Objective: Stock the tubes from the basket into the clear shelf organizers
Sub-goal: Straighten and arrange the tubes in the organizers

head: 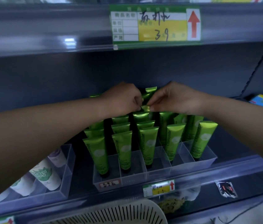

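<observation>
Your left hand [124, 98] and right hand [174, 98] meet, and both pinch one green tube [150, 92] right between them. It stands almost straight up, flat end on top, over the back of the clear organizer [160, 167]. Both hands are just as near. Under your wrists more green tubes [122, 152] stand in rows, so go straight down. The basket [127, 214] sits far below your hands.

Left hand [122, 97], right hand [174, 97]: outstretched, fingertips in pinches.
</observation>
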`<state>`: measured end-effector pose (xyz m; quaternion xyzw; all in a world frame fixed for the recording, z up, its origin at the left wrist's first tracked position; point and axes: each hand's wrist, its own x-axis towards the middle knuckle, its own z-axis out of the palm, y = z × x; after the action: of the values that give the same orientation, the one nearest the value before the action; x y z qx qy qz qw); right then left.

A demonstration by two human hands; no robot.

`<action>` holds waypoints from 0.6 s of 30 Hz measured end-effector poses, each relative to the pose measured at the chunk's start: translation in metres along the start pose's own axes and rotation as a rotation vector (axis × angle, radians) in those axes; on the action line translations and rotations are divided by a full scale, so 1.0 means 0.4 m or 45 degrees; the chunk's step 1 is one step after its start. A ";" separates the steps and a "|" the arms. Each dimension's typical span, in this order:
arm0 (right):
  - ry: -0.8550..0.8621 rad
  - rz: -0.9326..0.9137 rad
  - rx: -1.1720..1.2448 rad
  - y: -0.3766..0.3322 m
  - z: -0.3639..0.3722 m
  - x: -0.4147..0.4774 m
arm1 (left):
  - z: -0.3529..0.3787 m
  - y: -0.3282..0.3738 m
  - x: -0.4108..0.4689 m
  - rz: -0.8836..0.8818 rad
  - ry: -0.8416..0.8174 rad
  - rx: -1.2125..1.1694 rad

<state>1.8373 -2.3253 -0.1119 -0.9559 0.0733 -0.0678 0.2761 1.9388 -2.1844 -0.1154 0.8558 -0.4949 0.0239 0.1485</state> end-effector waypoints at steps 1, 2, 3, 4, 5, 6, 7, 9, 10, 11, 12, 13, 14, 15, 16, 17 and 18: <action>0.054 0.000 -0.017 0.002 -0.009 0.008 | -0.002 -0.005 0.005 -0.011 0.044 -0.005; 0.102 -0.005 -0.047 0.003 -0.015 0.015 | -0.003 -0.011 0.011 -0.027 0.089 -0.008; 0.136 -0.012 -0.089 0.005 -0.019 0.024 | -0.003 -0.017 0.017 -0.044 0.130 -0.015; 0.151 -0.021 -0.138 0.005 -0.019 0.032 | -0.002 -0.023 0.026 -0.059 0.159 -0.023; 0.151 -0.028 -0.187 0.005 -0.017 0.040 | 0.000 -0.030 0.035 -0.073 0.172 -0.022; 0.141 -0.036 -0.234 0.005 -0.013 0.048 | 0.003 -0.038 0.045 -0.087 0.170 -0.009; 0.127 -0.047 -0.275 0.004 -0.006 0.055 | 0.008 -0.046 0.055 -0.099 0.157 0.013; 0.095 -0.071 -0.354 0.003 0.007 0.070 | 0.017 -0.058 0.074 -0.110 0.100 0.067; 0.079 -0.083 -0.403 0.003 0.014 0.076 | 0.022 -0.062 0.083 -0.110 0.060 0.090; 0.066 -0.096 -0.455 0.004 0.022 0.081 | 0.026 -0.064 0.090 -0.107 0.025 0.104; 0.057 -0.110 -0.501 0.005 0.029 0.085 | 0.030 -0.065 0.097 -0.107 -0.004 0.113; 0.052 -0.119 -0.534 0.007 0.035 0.088 | 0.033 -0.066 0.102 -0.104 -0.023 0.120; 0.052 -0.123 -0.549 0.009 0.040 0.090 | 0.037 -0.066 0.107 -0.099 -0.038 0.125; 0.054 -0.127 -0.553 0.013 0.045 0.093 | 0.041 -0.066 0.111 -0.089 -0.048 0.129; 0.060 -0.129 -0.551 0.016 0.050 0.096 | 0.045 -0.066 0.114 -0.079 -0.054 0.134; 0.065 -0.127 -0.547 0.019 0.054 0.100 | 0.048 -0.067 0.117 -0.072 -0.056 0.141; 0.070 -0.125 -0.541 0.023 0.057 0.104 | 0.051 -0.067 0.119 -0.069 -0.052 0.148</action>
<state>1.8809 -2.3285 -0.1325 -0.9928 0.0468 -0.0902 0.0628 1.9838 -2.2173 -0.1320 0.8763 -0.4724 0.0310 0.0890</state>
